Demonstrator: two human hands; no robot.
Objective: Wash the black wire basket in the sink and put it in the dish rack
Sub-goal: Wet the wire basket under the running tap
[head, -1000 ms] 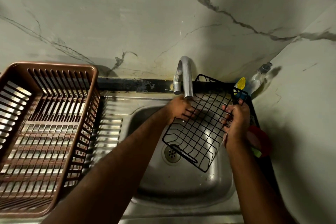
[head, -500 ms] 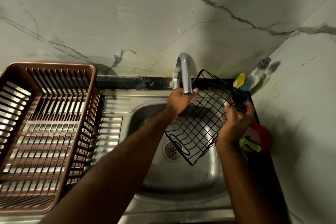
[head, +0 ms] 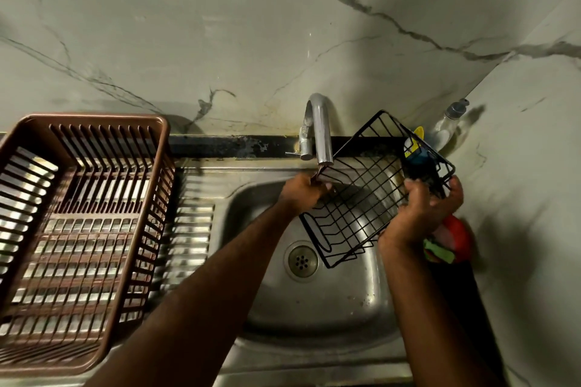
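Observation:
The black wire basket (head: 364, 198) hangs tilted over the steel sink (head: 314, 308), its upper edge just under the tap spout (head: 322, 132). My left hand (head: 303, 193) grips the basket's left rim near the spout. My right hand (head: 423, 210) holds the right side, fingers curled round the wires. The brown plastic dish rack (head: 78, 229) stands on the drainboard at the left with nothing in it.
A soap dispenser (head: 449, 122) stands in the back right corner, with a blue and yellow bottle (head: 416, 148) behind the basket. A red and green object (head: 449, 245) lies on the right ledge. The drain (head: 302, 260) sits in the sink floor.
The basket has tipped up more steeply and shifted toward the tap. My left hand has moved from the mesh to the left rim. My right hand has slid round the right side.

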